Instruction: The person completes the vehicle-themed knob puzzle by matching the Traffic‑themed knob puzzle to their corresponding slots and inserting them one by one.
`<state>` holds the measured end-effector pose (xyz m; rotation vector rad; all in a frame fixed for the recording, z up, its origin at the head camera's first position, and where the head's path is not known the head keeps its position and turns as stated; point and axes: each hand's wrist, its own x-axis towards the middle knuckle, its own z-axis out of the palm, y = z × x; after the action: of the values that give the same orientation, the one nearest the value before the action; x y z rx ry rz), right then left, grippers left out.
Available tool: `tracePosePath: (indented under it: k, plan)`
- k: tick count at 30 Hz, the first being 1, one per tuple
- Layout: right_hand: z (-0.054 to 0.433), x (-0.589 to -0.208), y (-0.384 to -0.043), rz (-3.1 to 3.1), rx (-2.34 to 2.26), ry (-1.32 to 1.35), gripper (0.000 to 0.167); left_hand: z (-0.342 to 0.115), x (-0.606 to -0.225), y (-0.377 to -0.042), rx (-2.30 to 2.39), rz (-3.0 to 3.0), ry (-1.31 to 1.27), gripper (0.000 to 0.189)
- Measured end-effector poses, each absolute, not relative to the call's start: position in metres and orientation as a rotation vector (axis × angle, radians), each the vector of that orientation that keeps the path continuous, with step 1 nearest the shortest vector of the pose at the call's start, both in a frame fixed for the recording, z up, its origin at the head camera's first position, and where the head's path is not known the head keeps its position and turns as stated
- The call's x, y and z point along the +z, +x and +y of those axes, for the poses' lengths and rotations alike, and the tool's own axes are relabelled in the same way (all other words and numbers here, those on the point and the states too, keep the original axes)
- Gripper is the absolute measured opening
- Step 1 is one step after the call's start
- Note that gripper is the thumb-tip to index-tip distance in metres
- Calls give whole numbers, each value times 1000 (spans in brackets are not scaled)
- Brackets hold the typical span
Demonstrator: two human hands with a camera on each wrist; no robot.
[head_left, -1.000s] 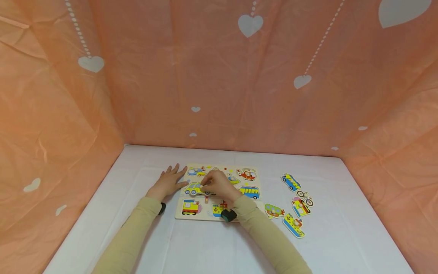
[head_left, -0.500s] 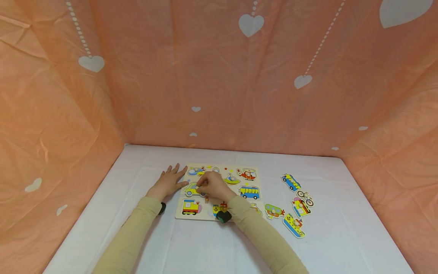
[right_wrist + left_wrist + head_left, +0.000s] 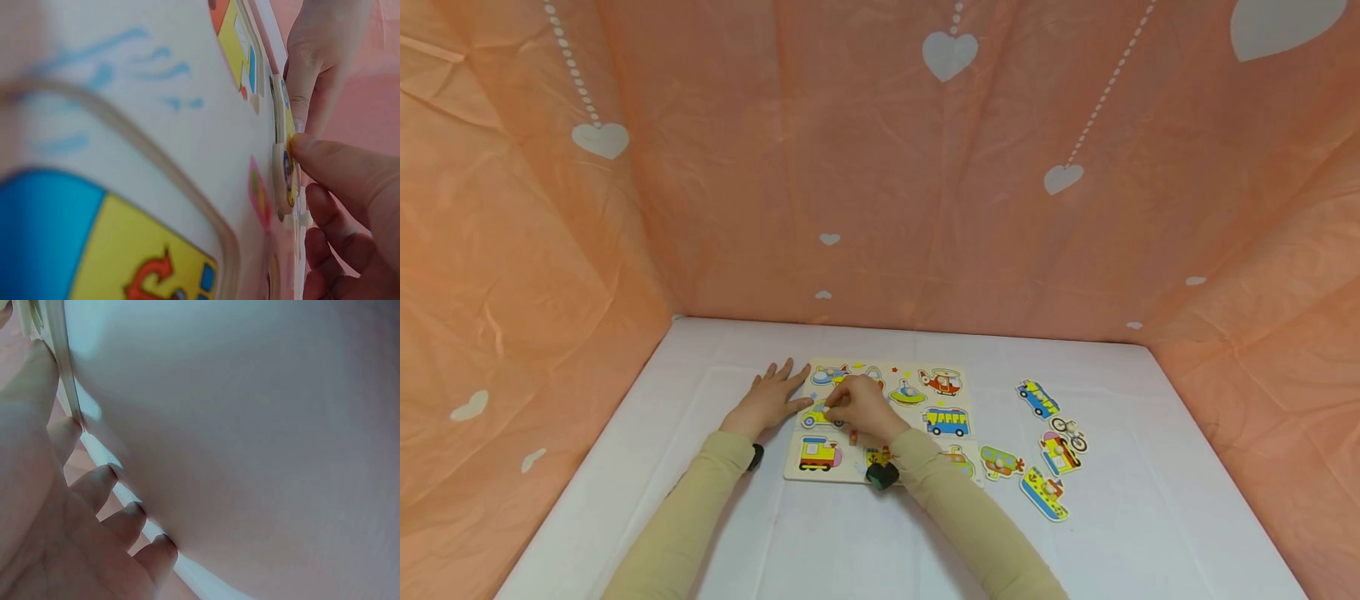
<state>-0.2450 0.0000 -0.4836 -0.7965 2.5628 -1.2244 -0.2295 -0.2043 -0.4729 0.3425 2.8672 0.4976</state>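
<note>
A wooden peg puzzle board [image 3: 850, 476] with vehicle pictures lies on the white table. Over its left middle part, my right hand [image 3: 863, 407] pinches the knob of a yellow car piece [image 3: 812, 417]. In the right wrist view the car piece [image 3: 289, 172] lies close against the board's car picture, with the thumb at its knob; whether it sits flush I cannot tell. My left hand [image 3: 765, 406] rests with fingers spread at the board's left edge. Its thumb [image 3: 40, 375] touches that edge in the left wrist view, and the other fingertips press down on the table.
Right of the board lie loose pieces: a bus [image 3: 1037, 399], a bicycle [image 3: 1069, 435], a train [image 3: 1060, 453], a ship [image 3: 1043, 495] and a submarine [image 3: 998, 462]. A helicopter [image 3: 942, 382] and a flying saucer [image 3: 907, 393] sit on the board. Pink cloth walls [image 3: 880, 208] surround the table.
My right hand has slid a little to the left with the car piece, uncovering more of the board's right side. The left hand has stayed in place.
</note>
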Motion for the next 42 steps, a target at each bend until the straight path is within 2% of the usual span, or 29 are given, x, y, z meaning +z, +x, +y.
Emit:
tracePosePath:
  k: [37,42]
  plan:
    - [0,-484,-246,2552,-1221,-731,9,-205,-475,-232,481,2864,339,70]
    - [4,-482,-247,2510,-1215,-717,14,-205,-474,-231,481,2861,336,70]
